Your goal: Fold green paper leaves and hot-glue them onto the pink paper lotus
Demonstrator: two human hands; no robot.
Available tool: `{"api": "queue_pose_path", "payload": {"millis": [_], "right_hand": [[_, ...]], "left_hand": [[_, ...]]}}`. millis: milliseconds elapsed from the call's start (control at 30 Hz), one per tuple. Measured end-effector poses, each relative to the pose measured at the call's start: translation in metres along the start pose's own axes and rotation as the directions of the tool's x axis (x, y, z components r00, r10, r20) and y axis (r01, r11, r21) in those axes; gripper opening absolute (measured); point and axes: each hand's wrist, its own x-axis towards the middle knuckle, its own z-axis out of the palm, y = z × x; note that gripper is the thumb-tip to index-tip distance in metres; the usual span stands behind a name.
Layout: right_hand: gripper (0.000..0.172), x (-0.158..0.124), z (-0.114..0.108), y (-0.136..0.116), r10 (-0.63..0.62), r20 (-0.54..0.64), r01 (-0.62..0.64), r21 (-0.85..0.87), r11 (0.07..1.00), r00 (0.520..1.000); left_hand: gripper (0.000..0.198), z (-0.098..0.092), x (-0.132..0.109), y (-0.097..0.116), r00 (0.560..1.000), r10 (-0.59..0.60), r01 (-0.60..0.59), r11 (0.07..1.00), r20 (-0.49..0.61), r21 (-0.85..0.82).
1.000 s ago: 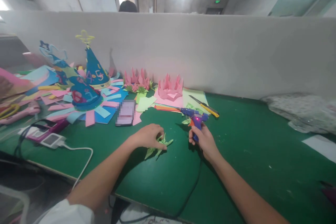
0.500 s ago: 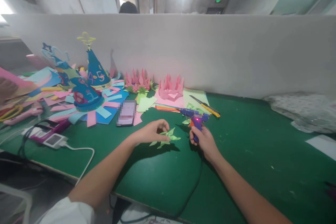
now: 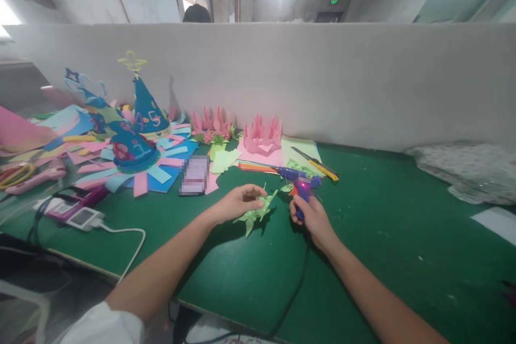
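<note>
Between the fingers of my left hand (image 3: pixel 237 204) is a light green folded-paper piece with pointed leaves (image 3: pixel 258 214), tilted above the green table. My right hand (image 3: pixel 312 217) grips a blue hot glue gun (image 3: pixel 300 185) by its handle; its nozzle points left and a small red light glows on its body. The gun's tip is apart from the green paper piece. Behind it stand a pink paper crown (image 3: pixel 263 137) and a second pink crown with green leaves at its base (image 3: pixel 213 126).
Two blue cone party hats (image 3: pixel 147 107) stand at left among pink and blue paper strips. A phone (image 3: pixel 194 174), a yellow utility knife (image 3: pixel 322 166), a power strip (image 3: pixel 74 209) and a plastic bag (image 3: pixel 463 172) lie around. The gun's cord (image 3: pixel 296 290) runs off the front edge.
The green paper piece has tipped and turned in my left hand, which has shifted slightly right. My right hand and the glue gun stay nearly still. Another person's hand at far left has gone from view.
</note>
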Motion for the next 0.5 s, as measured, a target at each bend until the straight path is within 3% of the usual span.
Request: {"api": "queue_pose_path", "payload": {"millis": [300,500], "right_hand": [[0.037,-0.0036,-0.0002,-0.0038,0.0,0.032,-0.001,0.01,1.0,0.999],[0.038,-0.0048,0.0005,-0.0031,-0.032,0.051,0.032,-0.017,0.999,0.998]], "left_hand": [[0.048,-0.0025,0.0023,-0.004,0.98,0.154,-0.147,0.987,-0.129,0.056],[0.039,-0.0035,0.007,-0.0081,0.959,0.104,-0.102,0.995,-0.264,0.022]]}}
